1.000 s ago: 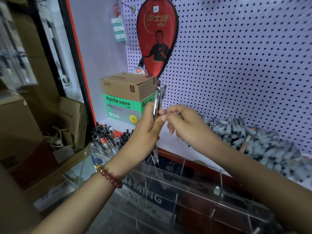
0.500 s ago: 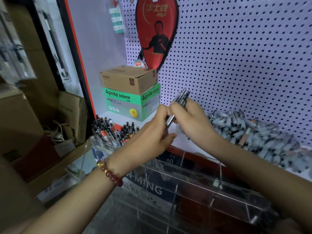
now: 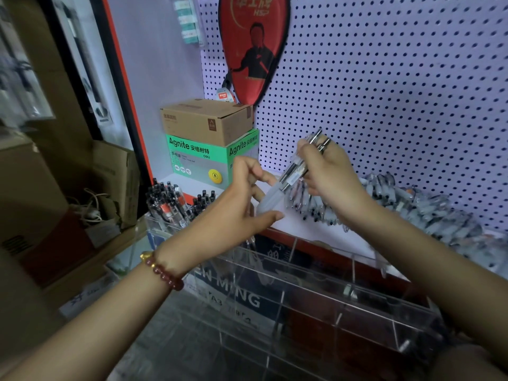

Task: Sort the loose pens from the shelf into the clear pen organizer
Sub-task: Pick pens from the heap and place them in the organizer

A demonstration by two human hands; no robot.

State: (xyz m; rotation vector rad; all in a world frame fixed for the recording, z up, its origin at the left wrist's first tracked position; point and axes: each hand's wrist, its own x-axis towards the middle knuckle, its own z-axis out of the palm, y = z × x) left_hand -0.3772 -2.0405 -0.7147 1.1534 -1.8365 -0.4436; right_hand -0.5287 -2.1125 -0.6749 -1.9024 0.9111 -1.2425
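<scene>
My right hand [image 3: 327, 174] grips a small bundle of clear pens [image 3: 291, 174], slanted with the clicker ends up and to the right. My left hand [image 3: 242, 204] cups the bundle's lower tips, fingers curled around them. Both hands hover above the clear pen organizer [image 3: 316, 292], whose divided compartments in front of me look mostly bare. At its left end, compartments hold several black-capped pens [image 3: 170, 202] standing upright. A long heap of loose pens [image 3: 412, 207] lies on the white shelf [image 3: 302, 229] to the right, against the pegboard.
A brown carton [image 3: 206, 119] sits on a green Agnite box [image 3: 198, 158] at the shelf's left end. A red racket cover [image 3: 253, 48] hangs on the pegboard above. Cardboard boxes [image 3: 115, 177] and cables stand at the left, beyond the red shelf frame.
The pen bundle tilted from nearly upright to slanting right. My right hand took a fuller grip higher up it; my left hand slid down to the tips.
</scene>
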